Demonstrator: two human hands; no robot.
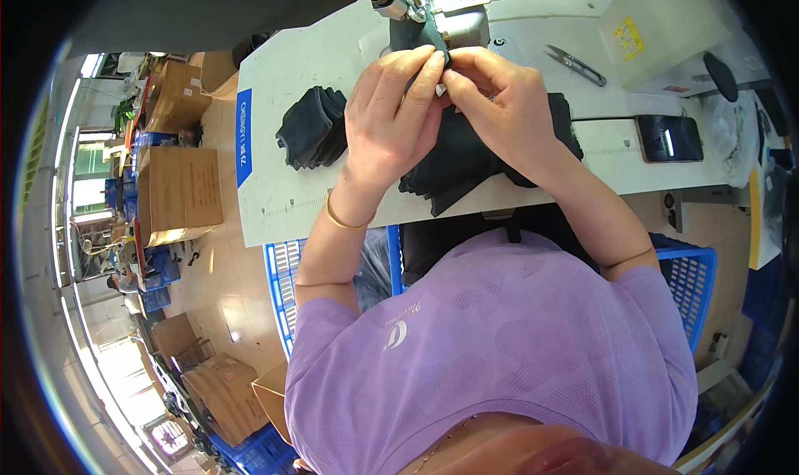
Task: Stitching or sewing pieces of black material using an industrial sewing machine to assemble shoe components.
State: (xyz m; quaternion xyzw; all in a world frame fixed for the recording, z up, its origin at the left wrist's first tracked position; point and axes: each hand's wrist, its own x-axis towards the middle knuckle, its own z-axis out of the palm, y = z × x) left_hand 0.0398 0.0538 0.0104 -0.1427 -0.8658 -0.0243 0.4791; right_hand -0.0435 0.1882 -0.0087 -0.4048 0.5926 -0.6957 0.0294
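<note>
Both hands meet in front of a sewing machine [404, 7] at the table's far side. Between them is a piece of dark fabric [416, 35], its far end lying under the machine's needle area. My left hand [399, 100] pinches its near edge with thumb and fingers. Close beside it, my right hand [499, 100] pinches the same edge. Below my hands lies a pile of black fabric pieces [454, 154], partly covered by my right wrist. Left of my left hand sits a smaller stack of black pieces [312, 129].
Thread snips [576, 65] and a phone [669, 139] lie on the white table [275, 192] to the right. A pale plastic box [666, 38] stands at the far right. Blue crates [691, 288] flank my lap. Cardboard boxes [179, 188] stand on the floor at left.
</note>
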